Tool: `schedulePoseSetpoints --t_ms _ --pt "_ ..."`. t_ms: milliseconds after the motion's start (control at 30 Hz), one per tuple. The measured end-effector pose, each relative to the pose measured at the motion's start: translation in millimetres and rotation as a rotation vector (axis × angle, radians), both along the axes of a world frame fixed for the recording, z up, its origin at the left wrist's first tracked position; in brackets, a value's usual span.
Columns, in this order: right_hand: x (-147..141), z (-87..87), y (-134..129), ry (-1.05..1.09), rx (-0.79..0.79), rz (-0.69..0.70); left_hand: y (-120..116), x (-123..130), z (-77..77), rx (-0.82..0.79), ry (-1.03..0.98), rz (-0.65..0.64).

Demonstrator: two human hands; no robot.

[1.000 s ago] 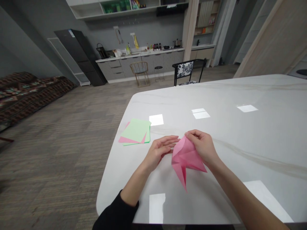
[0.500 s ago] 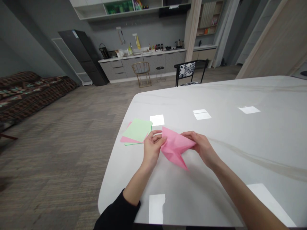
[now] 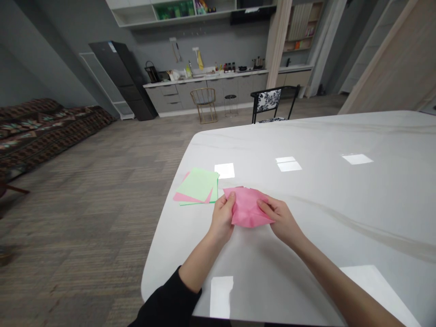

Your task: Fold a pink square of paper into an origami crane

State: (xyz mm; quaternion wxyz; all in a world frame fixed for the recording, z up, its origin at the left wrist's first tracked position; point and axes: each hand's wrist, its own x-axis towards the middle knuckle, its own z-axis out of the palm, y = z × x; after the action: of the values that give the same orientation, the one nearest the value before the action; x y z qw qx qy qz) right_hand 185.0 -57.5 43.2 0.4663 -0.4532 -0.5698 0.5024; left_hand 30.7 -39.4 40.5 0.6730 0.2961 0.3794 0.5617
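Between my two hands is a piece of folded pink paper (image 3: 249,210), creased and slightly puffed out, with pointed corners at its sides. My left hand (image 3: 223,215) pinches its left edge, thumb on top and the other fingers behind it. On the right edge, my right hand (image 3: 281,218) grips with the thumb on the front face, its other fingers partly hidden behind the paper. Just beyond my left hand, a loose stack of light green paper (image 3: 197,181) and pink sheets (image 3: 185,198) lies on the table.
The white marbled table (image 3: 306,272) has a rounded left edge and shows bright light reflections. Behind it stands a black chair (image 3: 269,101) with a patterned back. Farther off are a gold chair (image 3: 203,97), a stool (image 3: 230,97), a kitchen counter and a dark fridge (image 3: 126,81).
The pink paper has turned from a star-like shape with a point hanging down to a flatter, wider form. My right hand has shifted its grip, its thumb now on the front.
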Motion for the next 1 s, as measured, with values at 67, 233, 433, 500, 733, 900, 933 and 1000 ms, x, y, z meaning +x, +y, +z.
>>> schedulePoseSetpoints --t_ms 67,233,433,500,733,900,933,1000 --pt "0.7 0.5 -0.6 -0.040 0.059 0.010 0.2 0.8 1.3 -0.028 -0.086 -0.013" --pt "1.4 -1.4 -2.4 -0.128 0.173 0.151 2.5 -3.2 3.6 -0.129 -0.235 0.019" --pt "-2.8 0.4 -3.0 -0.231 0.265 0.244 4.8 -3.6 -2.1 -0.132 -0.257 0.063" --pt "-2.5 4.6 -4.6 -0.252 0.261 0.258 4.1 -2.6 -1.9 -0.121 -0.225 0.052" --pt "11.4 24.0 -9.9 -0.145 0.049 0.366 2.2 -3.6 2.3 -0.089 -0.085 0.012" --pt "7.2 21.0 -6.6 0.178 -0.205 0.238 -0.7 -7.2 5.6 0.012 -0.099 -0.094" --pt "5.9 19.9 -6.0 0.233 -0.264 0.199 -1.7 -8.1 7.2 0.028 -0.107 -0.144" --pt "4.0 19.6 -5.9 0.260 -0.358 0.198 -4.1 -9.5 10.7 0.046 -0.133 -0.260"
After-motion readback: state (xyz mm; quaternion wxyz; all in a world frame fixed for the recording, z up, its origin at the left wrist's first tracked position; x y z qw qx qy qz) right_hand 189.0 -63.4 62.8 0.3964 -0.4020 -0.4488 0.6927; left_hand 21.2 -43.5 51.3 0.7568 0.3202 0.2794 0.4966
